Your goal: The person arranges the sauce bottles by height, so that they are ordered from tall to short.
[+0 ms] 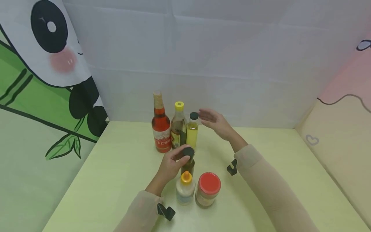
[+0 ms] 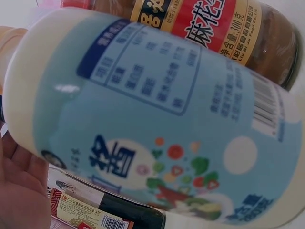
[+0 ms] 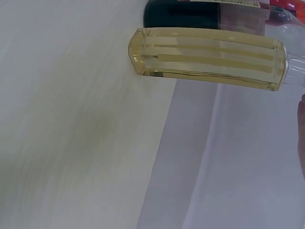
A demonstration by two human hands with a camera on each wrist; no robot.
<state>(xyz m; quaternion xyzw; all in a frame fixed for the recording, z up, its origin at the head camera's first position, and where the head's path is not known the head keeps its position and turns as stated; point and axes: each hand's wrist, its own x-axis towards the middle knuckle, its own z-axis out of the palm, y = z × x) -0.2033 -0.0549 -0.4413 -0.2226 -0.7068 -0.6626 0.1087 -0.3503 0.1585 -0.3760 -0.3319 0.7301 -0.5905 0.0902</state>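
Observation:
My left hand (image 1: 168, 167) pinches the dark cap of a small bottle (image 1: 189, 166) between thumb and fingers. Just in front of that bottle stands a white squeeze bottle (image 1: 185, 192) with a yellow-orange cap; its blue label (image 2: 157, 109) fills most of the left wrist view. My right hand (image 1: 220, 125), fingers extended, has its fingertips right at the dark cap of a slim bottle of yellow oil (image 1: 192, 133). The oil bottle's ribbed body (image 3: 209, 58) lies across the top of the right wrist view, where only a sliver of the hand shows.
Left of the oil stand a yellow-capped bottle (image 1: 179, 124) of dark liquid and a tall bottle of red liquid (image 1: 161, 130). A red-lidded jar (image 1: 209, 187) of brown paste is right of the squeeze bottle. Behind the pale table (image 1: 116, 180) rises a white backdrop (image 1: 246, 58).

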